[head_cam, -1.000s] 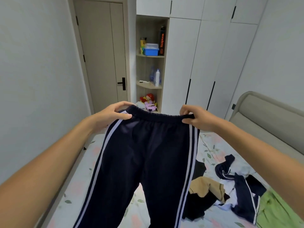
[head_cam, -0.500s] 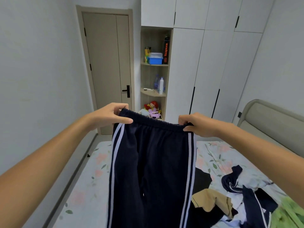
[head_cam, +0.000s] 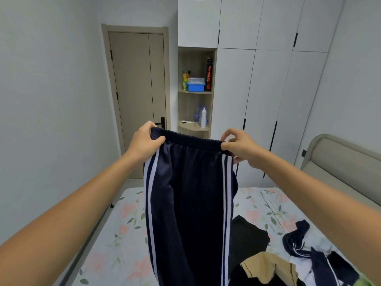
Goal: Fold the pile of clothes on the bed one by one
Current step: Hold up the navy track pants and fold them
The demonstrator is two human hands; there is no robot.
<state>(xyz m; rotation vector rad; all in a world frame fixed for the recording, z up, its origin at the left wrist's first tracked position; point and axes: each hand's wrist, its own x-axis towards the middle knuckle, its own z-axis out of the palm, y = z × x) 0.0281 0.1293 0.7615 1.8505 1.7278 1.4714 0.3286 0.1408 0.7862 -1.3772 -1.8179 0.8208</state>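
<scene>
Both my hands pinch waistband of navy track pants (head_cam: 191, 203): left hand (head_cam: 144, 141), right hand (head_cam: 239, 146). Pants hang over bed (head_cam: 123, 234). Risk: legs snag clothes pile (head_cam: 288, 259), twisting fold.

Both arms out fwd, raised approx chest-high; left hand (head_cam: 144, 142) fingers curled w/ thumb pinching (thumb on near side); right hand (head_cam: 240, 146) pinching too, index lifted, other fingers curled under.
</scene>
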